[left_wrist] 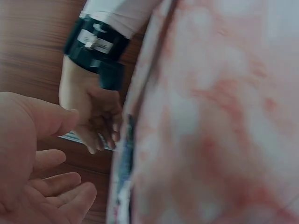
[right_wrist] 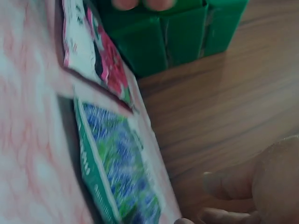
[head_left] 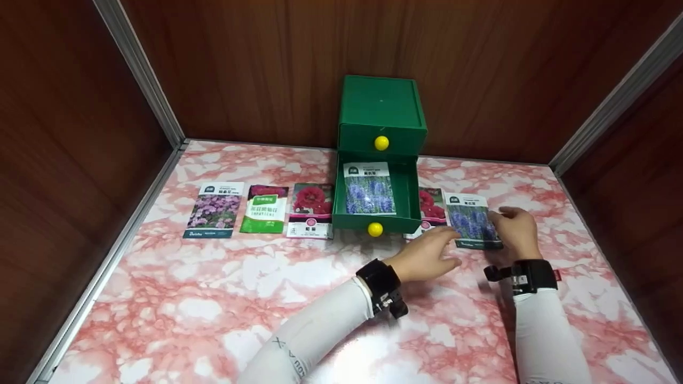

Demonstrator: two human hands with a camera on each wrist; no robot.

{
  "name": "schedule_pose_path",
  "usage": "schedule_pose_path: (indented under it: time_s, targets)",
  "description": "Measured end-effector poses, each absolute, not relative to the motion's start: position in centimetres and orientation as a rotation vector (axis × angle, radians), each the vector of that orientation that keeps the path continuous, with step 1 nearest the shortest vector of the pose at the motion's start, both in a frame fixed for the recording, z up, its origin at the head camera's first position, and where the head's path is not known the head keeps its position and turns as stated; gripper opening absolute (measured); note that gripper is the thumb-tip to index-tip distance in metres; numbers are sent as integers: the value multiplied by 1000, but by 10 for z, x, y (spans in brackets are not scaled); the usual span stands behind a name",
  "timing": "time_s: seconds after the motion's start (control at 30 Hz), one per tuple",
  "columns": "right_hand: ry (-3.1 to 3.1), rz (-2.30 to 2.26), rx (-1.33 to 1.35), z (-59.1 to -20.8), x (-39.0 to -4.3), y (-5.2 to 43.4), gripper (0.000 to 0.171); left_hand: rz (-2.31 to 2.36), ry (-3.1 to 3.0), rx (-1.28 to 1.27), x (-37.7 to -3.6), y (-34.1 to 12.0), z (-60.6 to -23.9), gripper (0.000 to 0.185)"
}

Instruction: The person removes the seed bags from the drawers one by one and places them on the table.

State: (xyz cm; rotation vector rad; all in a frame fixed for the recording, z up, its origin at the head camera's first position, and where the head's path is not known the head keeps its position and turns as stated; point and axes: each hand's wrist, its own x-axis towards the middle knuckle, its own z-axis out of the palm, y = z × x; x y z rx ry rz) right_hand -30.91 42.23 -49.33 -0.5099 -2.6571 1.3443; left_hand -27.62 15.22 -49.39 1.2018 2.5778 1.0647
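A seed packet with purple-blue flower spikes [head_left: 468, 221] lies on the table to the right of the green drawer box. My right hand [head_left: 515, 230] is at this packet's right edge, fingers loosely bent; in the right wrist view the thumb [right_wrist: 229, 183] is apart from it. Whether a fingertip touches the packet is unclear. My left hand [head_left: 427, 255] hovers left of the packet with fingers spread and nothing held. It is just in front of a red-flower packet [head_left: 433, 205], partly hidden by the drawer. Another purple-blue packet [head_left: 368, 192] lies inside the pulled-out lower drawer [head_left: 408, 186].
The green drawer box [head_left: 381, 101] stands against the back wall, its upper drawer closed, with yellow knobs [head_left: 375, 230]. Left of it lie a red-flower packet [head_left: 310, 210], a green-and-white packet [head_left: 264, 209] and a pink-flower packet [head_left: 214, 210]. Wooden walls enclose the marbled table [head_left: 213, 309].
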Motion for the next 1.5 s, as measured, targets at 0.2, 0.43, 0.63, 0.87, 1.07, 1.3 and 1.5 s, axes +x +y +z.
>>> schedule_pose_path:
  time_s: [0.2, 0.43, 0.63, 0.87, 1.07, 1.3, 1.5]
  targets:
    - [-2564, 1346, -438, -475, -303, 394, 68, 1276, 2515, 1256, -273, 132, -471, 53]
    - [-2492, 1366, -255, -451, -295, 352, 59, 1329, 2533, 1460, -256, 97, -436, 54]
    - [-2441, 1412, -129, -435, -292, 321, 49, 1401, 2600, 1306, -271, 62, -418, 57]
    - [-2478, 1406, -25, -421, -296, 294, 47, 1486, 2775, 800, -301, 25, -415, 61]
    - [-2559, 1374, 86, -413, -305, 268, 45, 1340, 2885, 557, -321, 9, -417, 64]
    - [-2689, 1211, 269, -408, -319, 237, 43, 1145, 2905, 506, -329, 4, -416, 66]
    - [-2817, 1040, 407, -409, -334, 220, 43, 998, 2897, 519, -333, 11, -411, 63]
